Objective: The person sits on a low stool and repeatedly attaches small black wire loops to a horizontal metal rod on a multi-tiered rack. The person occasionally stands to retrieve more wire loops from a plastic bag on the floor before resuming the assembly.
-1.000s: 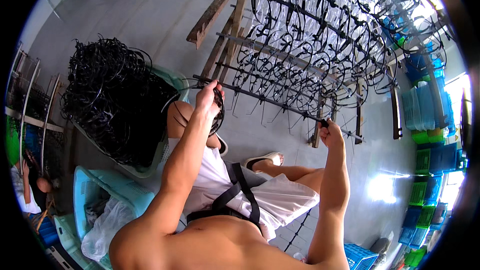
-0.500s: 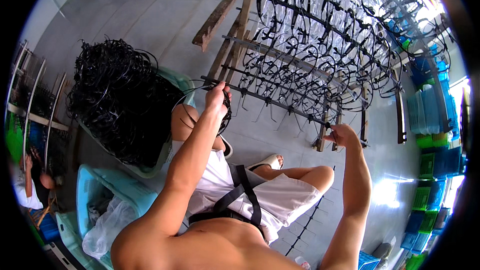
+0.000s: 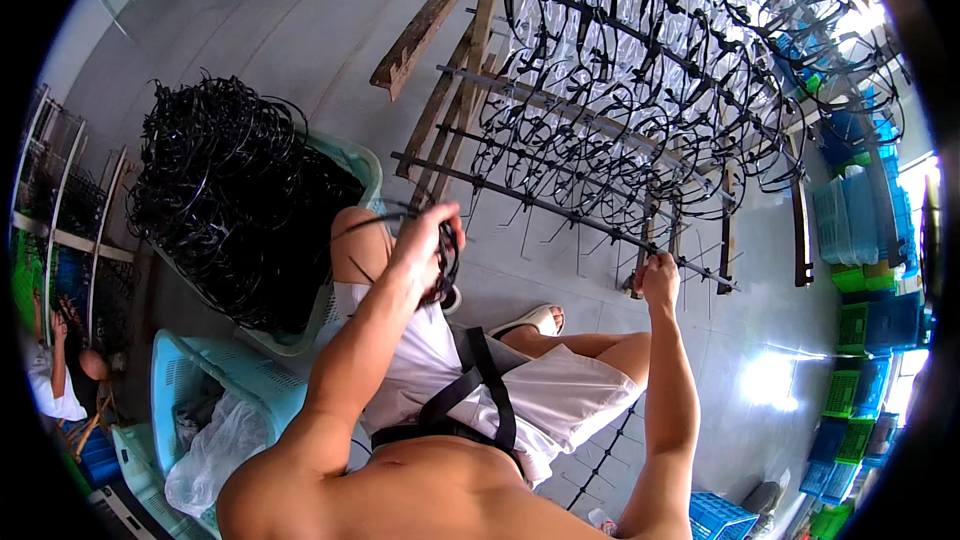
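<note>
My left hand [image 3: 428, 245] is closed round a bunch of thin black curved strips [image 3: 447, 270], their loose ends poking out past the fingers. Close by on the left, a pale green basket [image 3: 372, 172] carries a tall heap of similar black strips [image 3: 230, 190]. My right hand [image 3: 660, 282] pinches the right part of a long dark rod [image 3: 560, 208] that has thin wire hooks along it. Bare hooks hang from this rod, while the rods behind it bear many black loops [image 3: 600, 130]. The rods lie across a wooden rack [image 3: 465, 70].
A turquoise basket [image 3: 240, 360] with clear plastic bags [image 3: 215, 455] stands at the lower left. Another hooked rod [image 3: 605, 460] lies low beside my right leg. Stacked blue and green crates [image 3: 855, 370] line the right side. Another person's hand [image 3: 58, 328] shows at the far left.
My left hand has come down from the rod's left end toward my lap with the black strips. My right hand has shifted slightly left and now grips the rod with its fingers upward.
</note>
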Tool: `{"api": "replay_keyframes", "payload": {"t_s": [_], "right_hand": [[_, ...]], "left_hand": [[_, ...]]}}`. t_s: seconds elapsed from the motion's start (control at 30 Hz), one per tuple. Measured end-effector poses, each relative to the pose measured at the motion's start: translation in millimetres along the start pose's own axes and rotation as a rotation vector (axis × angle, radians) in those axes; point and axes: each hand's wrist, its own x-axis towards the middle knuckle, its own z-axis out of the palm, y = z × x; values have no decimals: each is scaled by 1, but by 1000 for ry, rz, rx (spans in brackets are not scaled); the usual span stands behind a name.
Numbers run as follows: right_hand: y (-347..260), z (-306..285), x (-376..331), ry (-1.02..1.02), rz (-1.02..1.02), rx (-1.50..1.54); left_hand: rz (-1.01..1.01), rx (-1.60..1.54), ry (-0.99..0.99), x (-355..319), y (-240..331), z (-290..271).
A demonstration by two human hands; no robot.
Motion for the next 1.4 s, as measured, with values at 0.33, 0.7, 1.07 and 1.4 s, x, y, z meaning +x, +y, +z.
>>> {"api": "replay_keyframes", "payload": {"t_s": [0.33, 0.7, 1.07, 1.4], "right_hand": [[50, 46, 2, 508, -283, -87], [42, 72, 0, 525, -292, 366], [73, 46, -83, 40, 76, 1244], [61, 72, -173, -411, 156, 732]], "left_hand": [[500, 255, 35, -41, 1, 2], [686, 1021, 48, 18, -25, 16], [-23, 87, 91, 12, -4, 39], [5, 78, 59, 9, -28, 22]]}}
